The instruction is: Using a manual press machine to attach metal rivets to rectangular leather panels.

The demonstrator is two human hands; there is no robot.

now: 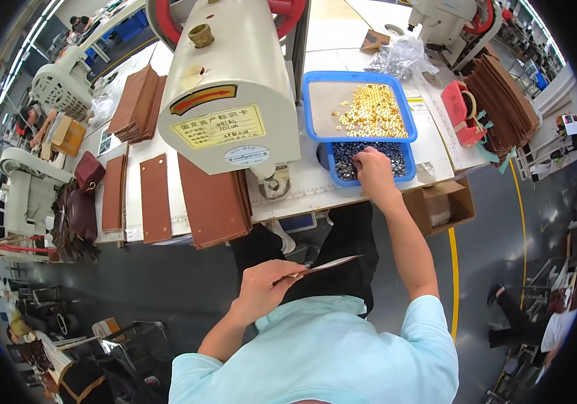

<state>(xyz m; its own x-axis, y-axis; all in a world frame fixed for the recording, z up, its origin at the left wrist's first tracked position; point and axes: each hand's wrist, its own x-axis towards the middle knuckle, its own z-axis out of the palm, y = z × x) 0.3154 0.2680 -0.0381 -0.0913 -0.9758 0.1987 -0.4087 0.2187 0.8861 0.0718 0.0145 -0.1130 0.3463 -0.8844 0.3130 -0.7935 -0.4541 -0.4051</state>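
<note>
My left hand is closed on the end of a thin brown leather piece, held edge-on above my lap with a pale underside showing. My right hand reaches into the lower blue tray, its fingertips bent together among small dark metal fasteners. Whatever those fingers pinch is too small to make out. Just behind and partly over that tray sits another blue tray holding a heap of gold-coloured metal fasteners. A large cream press machine stands on the bench left of the trays.
Stacks of brown leather pieces lie left of the press, with a single strip beside them. Further right are a red holder and another leather stack. Below the bench's right edge sits a cardboard box.
</note>
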